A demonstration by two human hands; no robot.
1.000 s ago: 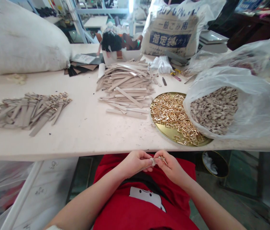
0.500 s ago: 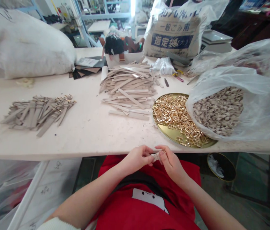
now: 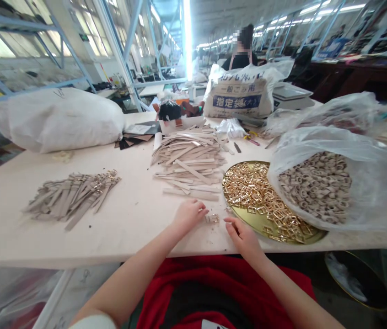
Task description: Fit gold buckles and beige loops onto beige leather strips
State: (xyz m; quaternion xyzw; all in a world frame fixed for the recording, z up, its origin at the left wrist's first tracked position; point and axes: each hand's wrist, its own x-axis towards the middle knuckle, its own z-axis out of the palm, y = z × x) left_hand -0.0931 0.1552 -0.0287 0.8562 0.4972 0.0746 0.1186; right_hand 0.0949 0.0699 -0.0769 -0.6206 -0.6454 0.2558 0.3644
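On the white tabletop a small gold buckle lies between my two hands, with another thin metal bit just left of it. My left hand rests at the table, its loosely bent fingertips beside these pieces; I see nothing held in it. To the right, my right hand has thumb and forefinger apart and holds nothing I can see. A round gold tray of buckles is nearest to it. Beyond my left hand is a pile of flat beige strips.
Beige strips with gold buckles are heaped at the left. A clear plastic bag at the right holds small beige loops. White sacks and a printed bag stand behind. Farther back is a person.
My view has tilted up. Both hands have gone from the table's front edge onto the top and come apart. The small beige piece they held is no longer seen in them.
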